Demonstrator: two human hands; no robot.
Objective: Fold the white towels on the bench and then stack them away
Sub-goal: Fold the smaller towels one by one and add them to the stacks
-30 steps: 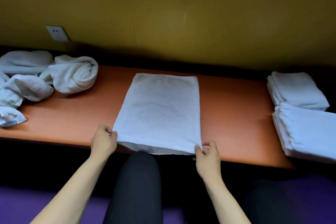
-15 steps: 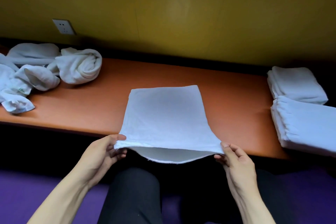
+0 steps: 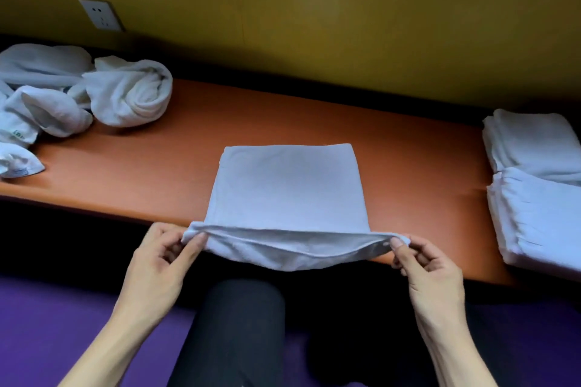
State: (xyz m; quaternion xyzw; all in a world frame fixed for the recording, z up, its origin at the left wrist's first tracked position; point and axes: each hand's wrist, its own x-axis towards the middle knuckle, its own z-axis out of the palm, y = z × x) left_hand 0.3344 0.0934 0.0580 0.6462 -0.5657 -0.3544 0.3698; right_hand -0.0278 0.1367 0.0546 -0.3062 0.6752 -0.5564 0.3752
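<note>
Head view: one white towel (image 3: 287, 192) lies mid-bench, its near edge lifted off the orange bench (image 3: 408, 166). Left hand (image 3: 157, 267) and right hand (image 3: 430, 270) each pinch a near corner. Two folded stacks (image 3: 534, 179) right, partly cut off; crumpled towels (image 3: 94, 94) left, count unclear. Yellow wall (image 3: 345, 9), one socket (image 3: 100, 14).

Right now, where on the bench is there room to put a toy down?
Bare orange bench lies between the crumpled towels at left and the held towel. Another patch sits between that towel and the folded stacks at right. Both ends are crowded.
</note>
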